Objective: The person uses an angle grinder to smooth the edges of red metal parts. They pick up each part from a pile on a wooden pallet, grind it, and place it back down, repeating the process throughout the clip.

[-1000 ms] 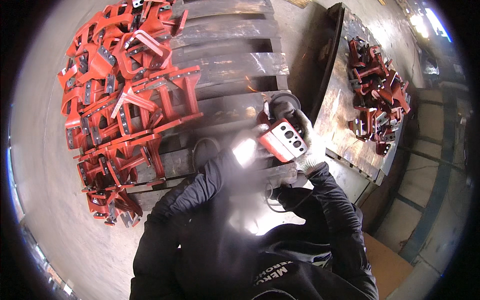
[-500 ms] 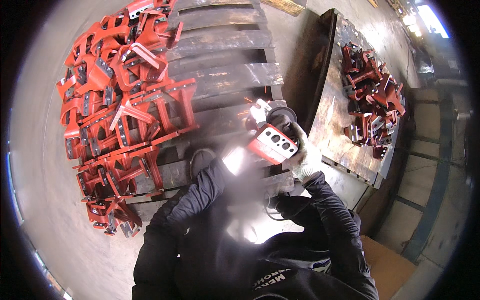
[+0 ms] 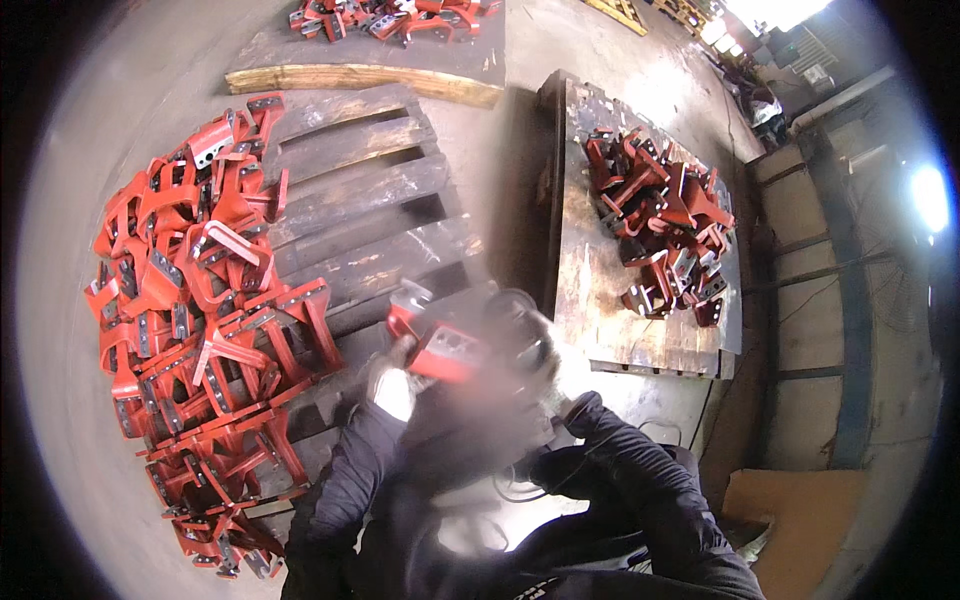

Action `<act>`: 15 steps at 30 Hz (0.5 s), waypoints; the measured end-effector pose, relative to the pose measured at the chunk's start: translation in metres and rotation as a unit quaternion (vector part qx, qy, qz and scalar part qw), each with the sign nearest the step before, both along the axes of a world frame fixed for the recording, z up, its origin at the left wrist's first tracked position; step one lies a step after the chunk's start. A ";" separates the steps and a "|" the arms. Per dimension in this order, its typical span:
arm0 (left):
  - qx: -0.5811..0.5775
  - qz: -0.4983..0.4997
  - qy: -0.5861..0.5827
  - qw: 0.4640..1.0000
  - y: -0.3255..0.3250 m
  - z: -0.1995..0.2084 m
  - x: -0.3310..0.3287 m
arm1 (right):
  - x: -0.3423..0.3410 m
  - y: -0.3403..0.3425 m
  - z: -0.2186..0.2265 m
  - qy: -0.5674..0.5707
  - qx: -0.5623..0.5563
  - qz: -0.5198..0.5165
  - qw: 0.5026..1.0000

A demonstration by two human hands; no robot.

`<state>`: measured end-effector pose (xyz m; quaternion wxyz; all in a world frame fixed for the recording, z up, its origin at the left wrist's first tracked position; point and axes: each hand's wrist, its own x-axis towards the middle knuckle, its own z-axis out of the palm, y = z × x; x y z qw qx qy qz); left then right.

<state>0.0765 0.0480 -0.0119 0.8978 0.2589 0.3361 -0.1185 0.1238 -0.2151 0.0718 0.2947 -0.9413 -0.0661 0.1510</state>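
Observation:
My left hand [image 3: 392, 388], in a light glove, grips a red metal bracket [image 3: 446, 352] with a pale, holed end plate. The bracket is held up over the near part of a wooden pallet. To its right, a dark, blurred angle grinder [image 3: 522, 330] is in my right hand [image 3: 570, 374], which is gloved and washed out by glare. A small gap seems to separate the grinder from the bracket, though a grey smear on the picture hides part of both. No sparks show.
Red brackets [image 3: 200, 300] are heaped on the left of the slatted pallet [image 3: 350, 180]. Darker red brackets [image 3: 665, 210] lie on a raised wooden platform [image 3: 590, 290] at the right. Another bracket-laden pallet [image 3: 370, 78] stands at the far side. A cord [image 3: 510, 492] hangs near my legs.
Sparks flew at the bracket earlier and are gone now. The grinder has come away to the right of the bracket. My head view has shifted, showing more of the far side.

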 end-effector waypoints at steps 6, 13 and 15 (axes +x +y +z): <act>0.490 -0.069 -0.025 0.868 0.046 -0.081 0.024 | 0.002 0.018 0.009 -0.089 0.102 -0.023 0.991; 0.593 -0.129 -0.031 0.794 0.047 -0.083 0.032 | -0.012 0.043 0.018 0.133 0.298 -0.047 0.944; 0.540 -0.099 -0.026 0.836 0.043 -0.087 0.031 | -0.015 0.043 0.011 0.136 0.306 -0.031 0.942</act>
